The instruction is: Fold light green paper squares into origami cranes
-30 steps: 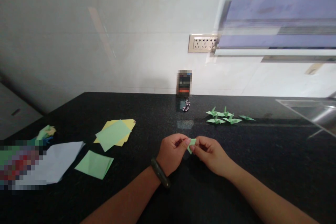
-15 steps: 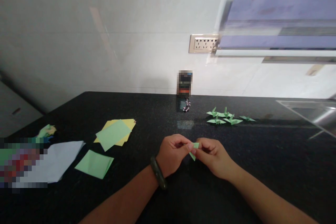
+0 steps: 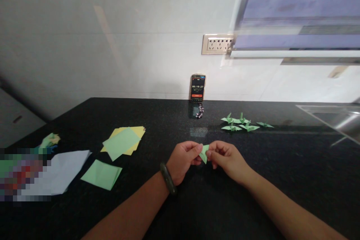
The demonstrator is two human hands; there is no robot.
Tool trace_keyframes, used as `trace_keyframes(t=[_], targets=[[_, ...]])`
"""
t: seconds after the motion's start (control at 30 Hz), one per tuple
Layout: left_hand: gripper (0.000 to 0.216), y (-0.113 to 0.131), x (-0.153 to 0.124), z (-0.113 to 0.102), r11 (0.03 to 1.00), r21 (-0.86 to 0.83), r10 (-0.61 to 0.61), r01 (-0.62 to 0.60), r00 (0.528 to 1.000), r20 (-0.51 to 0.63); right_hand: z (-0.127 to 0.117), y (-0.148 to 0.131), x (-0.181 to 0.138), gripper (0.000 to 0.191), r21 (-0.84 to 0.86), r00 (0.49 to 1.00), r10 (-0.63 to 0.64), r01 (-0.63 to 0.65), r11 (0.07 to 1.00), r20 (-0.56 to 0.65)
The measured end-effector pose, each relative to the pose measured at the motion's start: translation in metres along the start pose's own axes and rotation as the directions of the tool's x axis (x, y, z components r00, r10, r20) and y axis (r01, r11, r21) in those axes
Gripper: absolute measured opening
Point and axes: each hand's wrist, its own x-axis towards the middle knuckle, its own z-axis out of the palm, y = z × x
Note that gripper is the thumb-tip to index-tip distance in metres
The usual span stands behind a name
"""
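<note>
Between my two hands is a small piece of folded green paper, its lower end tapering to a point. My left hand, with a dark bangle on the wrist, pinches its left side between thumb and fingers. On the other side my right hand grips the right edge the same way. Both hands are just above the black counter. Several green paper cranes stand in a cluster beyond my right hand. Left of my hands lies a larger folded green sheet.
Green and yellow paper squares are stacked at the left, near white paper and crumpled coloured paper. A phone showing a timer leans on the wall, a beaded strap before it. A sink is at the right.
The folded paper has shifted slightly up and left, and more of its face shows. My right fingers have moved a little lower along its edge. Both hands keep their grip.
</note>
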Motion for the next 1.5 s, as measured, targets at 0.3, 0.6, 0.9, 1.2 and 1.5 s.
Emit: trace_keyframes(t=[0.3,0.6,0.9,1.2,1.5], targets=[[0.021,0.0016,-0.0004,0.0037,0.992,0.124,0.033,-0.031,0.999,-0.018,0.0004,0.007,0.0001,0.023,-0.149,0.974,-0.196,0.178,0.973,-0.113],[0.02,0.0012,-0.0012,0.0048,0.998,0.051,0.021,-0.021,1.0,0.0,-0.0046,0.002,0.0006,0.022,-0.248,0.985,-0.123,0.09,0.965,-0.12],[0.023,0.0048,-0.0025,0.0047,0.96,0.259,0.108,-0.106,0.994,0.007,-0.0002,0.001,-0.0022,0.022,-0.207,0.989,-0.131,0.114,0.972,-0.068],[0.029,-0.0012,0.0032,-0.002,0.99,-0.116,0.075,-0.078,0.997,-0.024,0.0012,-0.0025,-0.0034,0.018,0.031,0.986,0.056,-0.062,0.998,0.157],[0.025,-0.002,0.0027,-0.0016,0.996,-0.083,0.044,-0.043,0.999,0.018,-0.0003,0.0008,-0.0031,0.026,0.011,0.991,0.035,-0.036,0.999,0.131]])
